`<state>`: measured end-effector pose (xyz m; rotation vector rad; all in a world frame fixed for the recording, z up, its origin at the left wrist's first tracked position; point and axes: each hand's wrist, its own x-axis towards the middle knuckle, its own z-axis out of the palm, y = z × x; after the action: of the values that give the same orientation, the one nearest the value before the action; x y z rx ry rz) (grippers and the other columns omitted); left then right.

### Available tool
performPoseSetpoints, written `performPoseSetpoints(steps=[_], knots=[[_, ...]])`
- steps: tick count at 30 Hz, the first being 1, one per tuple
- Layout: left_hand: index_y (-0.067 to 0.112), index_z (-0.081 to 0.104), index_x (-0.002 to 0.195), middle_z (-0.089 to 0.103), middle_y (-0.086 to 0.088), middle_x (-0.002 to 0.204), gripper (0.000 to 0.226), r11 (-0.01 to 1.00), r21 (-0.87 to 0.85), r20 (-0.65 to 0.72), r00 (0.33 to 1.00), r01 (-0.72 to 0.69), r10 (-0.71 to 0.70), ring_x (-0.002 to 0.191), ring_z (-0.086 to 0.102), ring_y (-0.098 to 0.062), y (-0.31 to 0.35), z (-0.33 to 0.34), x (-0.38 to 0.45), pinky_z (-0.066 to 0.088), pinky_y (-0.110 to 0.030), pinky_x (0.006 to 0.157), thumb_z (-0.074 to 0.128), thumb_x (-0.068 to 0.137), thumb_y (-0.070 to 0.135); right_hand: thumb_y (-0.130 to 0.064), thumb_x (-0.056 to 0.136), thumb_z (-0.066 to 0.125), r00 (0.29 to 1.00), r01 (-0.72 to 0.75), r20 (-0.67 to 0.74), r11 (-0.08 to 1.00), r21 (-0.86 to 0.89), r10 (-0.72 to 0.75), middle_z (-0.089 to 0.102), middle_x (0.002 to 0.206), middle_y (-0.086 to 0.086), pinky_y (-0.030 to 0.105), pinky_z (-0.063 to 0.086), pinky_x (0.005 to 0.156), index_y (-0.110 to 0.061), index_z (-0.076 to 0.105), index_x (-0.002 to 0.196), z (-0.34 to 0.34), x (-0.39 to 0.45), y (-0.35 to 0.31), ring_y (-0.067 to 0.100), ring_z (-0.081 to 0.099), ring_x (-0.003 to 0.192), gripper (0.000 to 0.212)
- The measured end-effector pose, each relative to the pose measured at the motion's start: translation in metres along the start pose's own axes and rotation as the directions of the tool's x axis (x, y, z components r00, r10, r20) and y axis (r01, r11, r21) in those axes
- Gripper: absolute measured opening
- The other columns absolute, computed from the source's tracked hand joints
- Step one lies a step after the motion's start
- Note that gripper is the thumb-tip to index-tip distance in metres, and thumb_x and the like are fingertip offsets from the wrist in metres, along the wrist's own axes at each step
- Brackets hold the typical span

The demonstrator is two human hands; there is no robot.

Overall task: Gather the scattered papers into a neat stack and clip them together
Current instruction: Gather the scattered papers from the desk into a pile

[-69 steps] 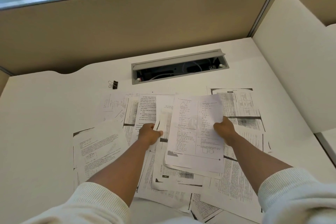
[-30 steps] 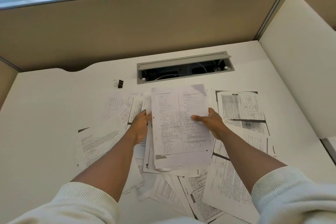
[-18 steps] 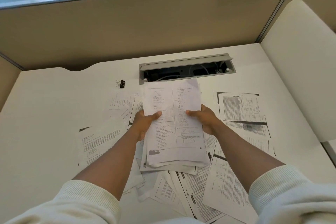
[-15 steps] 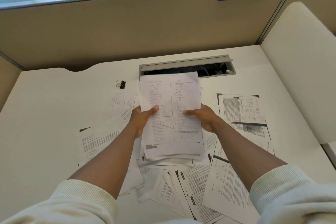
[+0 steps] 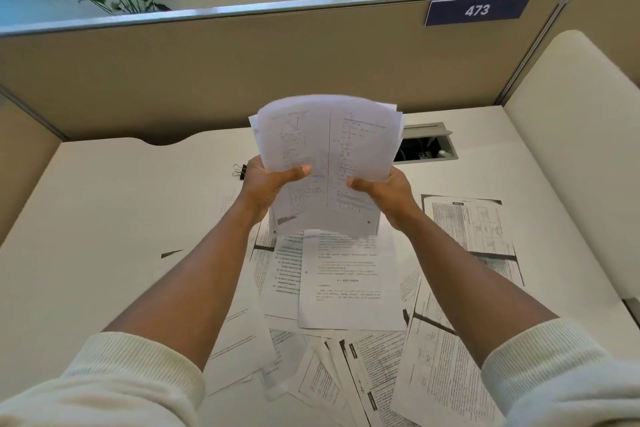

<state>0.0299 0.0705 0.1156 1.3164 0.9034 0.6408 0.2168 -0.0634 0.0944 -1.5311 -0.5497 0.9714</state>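
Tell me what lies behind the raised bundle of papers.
Behind the bundle, the open cable tray shows only its right end; the rest is covered. The binder clip peeks out beside the left hand.

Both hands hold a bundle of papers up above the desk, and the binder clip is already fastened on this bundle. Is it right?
Not quite. In the head view both hands, left and right, do hold the bundle above the desk, but the binder clip lies on the desk beside the left hand, not on the bundle.
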Motion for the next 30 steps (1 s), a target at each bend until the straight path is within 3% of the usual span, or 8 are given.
performPoseSetpoints(steps=[8, 12, 15, 20, 26, 30], knots=[[0.019, 0.069, 0.111, 0.074, -0.005, 0.106, 0.043, 0.998, 0.066, 0.0, 1.0, -0.003, 0.003, 0.097, 0.07, -0.018, -0.012, -0.004, -0.006, 0.059, -0.03, 0.07, 0.086, 0.072, 0.011, -0.008, 0.074, 0.08, 0.998, 0.006, 0.062, 0.997, -0.077, -0.001, 0.07, 0.102, 0.002, 0.035, 0.058, 0.073, -0.021, 0.065, 0.097, 0.0, -0.008, 0.012, 0.02, 0.067, 0.095, 0.03], [0.018, 0.066, 0.12, 0.072, -0.006, 0.114, 0.049, 0.991, 0.118, 0.026, 0.998, 0.059, -0.063, 0.108, 0.066, -0.022, -0.028, -0.005, -0.007, 0.059, -0.041, 0.086, 0.086, 0.074, 0.014, -0.01, 0.081, 0.074, 0.992, -0.01, 0.122, 0.981, -0.194, 0.034, 0.068, 0.11, 0.007, 0.043, 0.058, 0.084, -0.016, 0.063, 0.11, -0.004, -0.01, 0.03, 0.026, 0.064, 0.102, 0.031], [0.014, 0.066, 0.124, 0.072, -0.004, 0.118, 0.05, 0.986, 0.12, 0.024, 0.992, 0.118, -0.122, 0.11, 0.066, -0.022, -0.041, -0.008, -0.011, 0.057, -0.042, 0.091, 0.084, 0.078, 0.019, -0.014, 0.089, 0.067, 0.991, -0.019, 0.121, 0.965, -0.262, 0.052, 0.066, 0.116, 0.009, 0.045, 0.056, 0.087, -0.012, 0.061, 0.119, -0.008, -0.012, 0.043, 0.029, 0.062, 0.107, 0.031], [0.013, 0.064, 0.127, 0.072, -0.004, 0.12, 0.05, 0.981, 0.0, -0.042, 0.98, 0.194, -0.194, 0.11, 0.068, -0.024, -0.061, -0.013, -0.015, 0.056, -0.039, 0.091, 0.082, 0.081, 0.02, -0.012, 0.09, 0.067, 0.998, -0.036, 0.047, 0.974, -0.223, 0.047, 0.069, 0.113, 0.004, 0.029, 0.057, 0.078, -0.012, 0.063, 0.119, -0.021, -0.011, 0.044, 0.021, 0.067, 0.1, 0.029], [0.016, 0.06, 0.129, 0.063, -0.006, 0.128, 0.053, 0.873, 0.115, -0.173, 0.875, 0.473, -0.452, 0.111, 0.062, -0.023, -0.104, -0.017, -0.015, 0.052, -0.038, 0.097, 0.083, 0.081, 0.016, -0.007, 0.087, 0.068, 0.991, -0.133, -0.003, 0.97, -0.203, 0.136, 0.068, 0.111, 0.004, 0.032, 0.055, 0.083, -0.011, 0.062, 0.121, -0.058, -0.012, 0.046, 0.02, 0.067, 0.098, 0.035], [0.014, 0.058, 0.133, 0.06, -0.01, 0.136, 0.054, 0.788, 0.211, -0.227, 0.813, 0.579, -0.536, 0.12, 0.06, -0.027, -0.13, -0.006, -0.019, 0.051, -0.037, 0.102, 0.079, 0.084, 0.018, -0.007, 0.087, 0.067, 0.966, -0.257, -0.029, 0.941, -0.219, 0.257, 0.068, 0.117, 0.009, 0.044, 0.054, 0.092, -0.009, 0.061, 0.125, -0.081, -0.014, 0.059, 0.028, 0.066, 0.104, 0.039]])
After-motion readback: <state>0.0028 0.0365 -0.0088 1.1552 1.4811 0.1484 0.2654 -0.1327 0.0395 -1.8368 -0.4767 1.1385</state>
